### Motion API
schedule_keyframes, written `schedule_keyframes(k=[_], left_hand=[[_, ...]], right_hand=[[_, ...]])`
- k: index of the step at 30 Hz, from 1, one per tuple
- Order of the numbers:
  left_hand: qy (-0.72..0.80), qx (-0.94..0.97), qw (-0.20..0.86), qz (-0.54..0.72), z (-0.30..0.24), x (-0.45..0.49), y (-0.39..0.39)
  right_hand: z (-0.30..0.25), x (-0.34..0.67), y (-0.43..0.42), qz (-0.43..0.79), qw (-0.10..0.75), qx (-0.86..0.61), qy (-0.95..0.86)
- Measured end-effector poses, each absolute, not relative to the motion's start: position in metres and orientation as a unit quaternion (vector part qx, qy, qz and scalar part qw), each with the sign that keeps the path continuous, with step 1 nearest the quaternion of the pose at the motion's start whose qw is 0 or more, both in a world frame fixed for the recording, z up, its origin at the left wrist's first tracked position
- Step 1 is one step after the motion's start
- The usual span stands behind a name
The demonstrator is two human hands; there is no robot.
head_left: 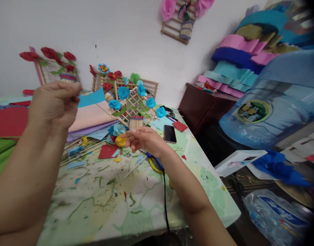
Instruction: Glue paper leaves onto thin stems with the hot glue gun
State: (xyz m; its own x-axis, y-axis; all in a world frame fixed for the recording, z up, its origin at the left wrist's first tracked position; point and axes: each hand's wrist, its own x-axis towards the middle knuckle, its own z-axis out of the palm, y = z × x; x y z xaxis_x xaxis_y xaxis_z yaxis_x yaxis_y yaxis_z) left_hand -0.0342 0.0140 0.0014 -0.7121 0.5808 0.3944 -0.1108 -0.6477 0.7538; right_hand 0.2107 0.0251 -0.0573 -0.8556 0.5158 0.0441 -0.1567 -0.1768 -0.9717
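Note:
My left hand [55, 104] is raised above the table with its fingers curled in; what it holds, if anything, is hidden. My right hand [144, 139] hovers over the table's middle, fingers pinched on a small yellow paper flower [120, 140]. Just behind the flower lie a light blue paper flower [118, 130] and a wooden lattice frame [132, 102] decorated with several blue flowers. A red paper scrap [107, 151] lies below the yellow flower. A blue and yellow tool [154, 163] with a black cord sits under my right wrist.
Stacked coloured foam sheets [92, 116] cover the table's left. A phone [169, 133] lies right of my right hand. The paint-stained table [116, 205] carries paper scraps. A large water bottle [272, 106] and a dark cabinet [203, 106] stand at right. Flower frames lean on the wall.

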Motion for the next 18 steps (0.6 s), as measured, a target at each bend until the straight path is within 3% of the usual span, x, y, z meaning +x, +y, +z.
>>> schedule_keyframes(k=[10,18], left_hand=[[0.369,0.385,0.295,0.793,-0.002,-0.028,0.007],[0.366,0.378,0.314,0.79,-0.001,-0.021,0.003]], right_hand=[[-0.056,0.209,0.021,0.701,0.229,-0.197,-0.646],[-0.055,0.201,0.017,0.593,0.274,-0.287,-0.701]])
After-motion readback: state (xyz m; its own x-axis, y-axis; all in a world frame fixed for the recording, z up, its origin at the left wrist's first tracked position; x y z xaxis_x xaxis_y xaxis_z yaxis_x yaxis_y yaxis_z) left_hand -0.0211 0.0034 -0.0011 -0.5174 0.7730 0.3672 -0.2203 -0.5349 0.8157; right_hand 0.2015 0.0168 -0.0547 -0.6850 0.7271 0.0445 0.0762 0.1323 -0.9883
